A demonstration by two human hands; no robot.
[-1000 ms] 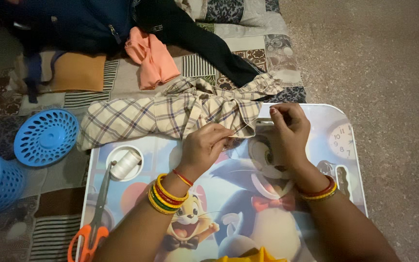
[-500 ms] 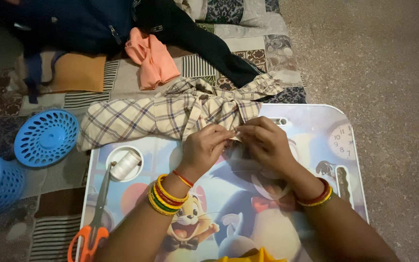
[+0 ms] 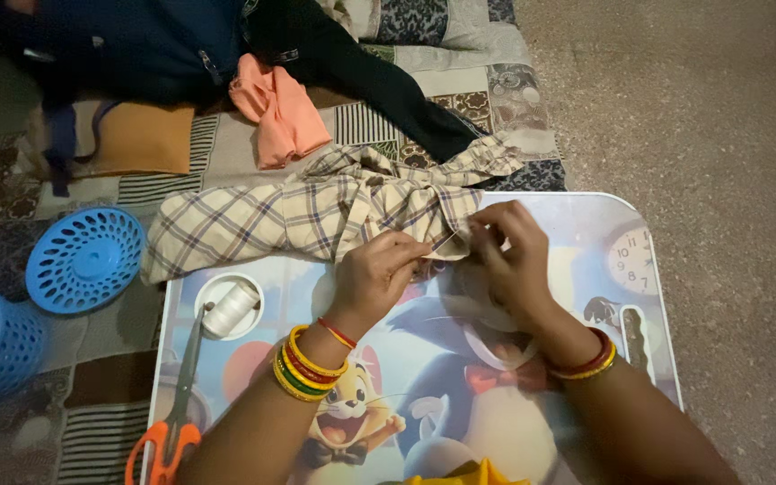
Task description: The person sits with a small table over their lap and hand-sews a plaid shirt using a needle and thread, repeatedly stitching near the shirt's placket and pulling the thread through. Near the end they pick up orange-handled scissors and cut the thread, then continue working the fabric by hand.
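My left hand (image 3: 377, 274) pinches the hem of the plaid cloth (image 3: 316, 216) at the tray's (image 3: 586, 211) far edge, right hand (image 3: 509, 260) nipping a thin thread (image 3: 446, 241) beside it; cloth looks soft, light, floppy, best gripped near the stitch.
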